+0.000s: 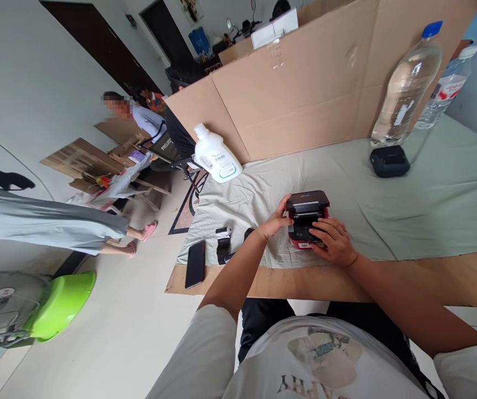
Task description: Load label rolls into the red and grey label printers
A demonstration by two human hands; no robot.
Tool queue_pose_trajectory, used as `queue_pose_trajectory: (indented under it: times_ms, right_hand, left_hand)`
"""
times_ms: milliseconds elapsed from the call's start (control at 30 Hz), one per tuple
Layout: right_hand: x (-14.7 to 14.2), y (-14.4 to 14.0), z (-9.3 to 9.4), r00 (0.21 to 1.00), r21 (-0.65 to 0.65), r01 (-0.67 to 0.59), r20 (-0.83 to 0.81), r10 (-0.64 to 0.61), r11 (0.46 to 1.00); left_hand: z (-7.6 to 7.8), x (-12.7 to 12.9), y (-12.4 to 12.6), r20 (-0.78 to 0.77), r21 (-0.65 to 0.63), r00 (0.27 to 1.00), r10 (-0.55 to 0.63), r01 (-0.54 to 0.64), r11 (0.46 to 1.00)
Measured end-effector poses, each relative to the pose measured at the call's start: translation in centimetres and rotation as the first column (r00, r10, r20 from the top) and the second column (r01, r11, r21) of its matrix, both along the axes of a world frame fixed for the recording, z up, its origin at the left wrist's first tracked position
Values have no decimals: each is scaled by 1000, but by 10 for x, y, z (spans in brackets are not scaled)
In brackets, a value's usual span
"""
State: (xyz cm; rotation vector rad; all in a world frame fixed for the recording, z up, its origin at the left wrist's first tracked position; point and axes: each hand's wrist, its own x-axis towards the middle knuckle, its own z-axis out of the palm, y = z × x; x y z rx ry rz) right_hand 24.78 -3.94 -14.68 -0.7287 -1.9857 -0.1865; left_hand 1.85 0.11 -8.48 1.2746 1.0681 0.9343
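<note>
Small red printer (307, 217) on the bench (429, 277), lid up, straight ahead; left hand (275, 223) steadying its left side, right hand (333, 239) fingers curled over the near front edge.

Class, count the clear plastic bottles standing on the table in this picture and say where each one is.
2. The blue-capped bottle stands at the far right beside the cardboard wall; the white-capped bottle stands just right of it. More may be hidden.

Two hands, left (274, 223) and right (333, 240); one red label printer (307, 209); one black printer (389, 160); two clear plastic bottles (406, 88) (446, 88); one white jug (214, 155); one phone (195, 264); one black roll (223, 241)
</note>
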Motion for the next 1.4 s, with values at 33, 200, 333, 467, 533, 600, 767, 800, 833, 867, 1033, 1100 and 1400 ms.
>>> queue_pose_trajectory:
  times_ms: [33,200,333,467,533,600,767,800,833,867,1033,1100,1400]
  right_hand:
    - [1,1,0,1000,-6,-14,-2,14,1000]
    - [2,2,3,999,20,-36,-15,37,999]
    - [3,2,4,999,-12,-41,-3,41,999]
    - [3,3,5,998,6,-62,-12,62,998]
    - [2,3,6,998,12,-64,-19,64,998]
    - [1,3,5,998,9,-58,-26,58,998]
    - [3,3,1,995,1,-77,-65,77,997]
    - [5,4,-1,994,0,-84,-76,84,996]
    - [6,6,-2,993,-4,-86,-86,85,996]
    - [8,7,-3,992,-10,-83,-94,82,996]
    - [13,14,-7,990,-48,-40,-138,33,998]
    - [14,16,-7,990,-55,-36,-139,28,998]
    - [14,20,-5,984,-61,-85,-162,74,994]
  left_hand:
    - [-1,0,4,4,11,1000,11,-11,1000]
    - [0,1,15,33,22,998,45,-46,999]
    - [0,-13,9,-90,-4,987,130,-131,991]
    - [0,-35,-1,-269,52,904,333,-332,942]
    - [3,-35,-5,-341,160,841,421,-389,907]
    - [8,-22,-7,-411,294,808,422,-321,900]
    - [18,33,6,-673,413,713,195,145,899]
    - [17,42,11,-728,375,668,153,200,905]
    - [16,50,17,-773,321,624,110,237,917]
    - [14,55,23,-807,264,587,69,253,931]
    - [7,67,41,-882,117,470,-6,232,966]
    - [10,67,39,-899,123,438,10,231,965]
    - [16,18,1,-235,290,961,146,-74,954]
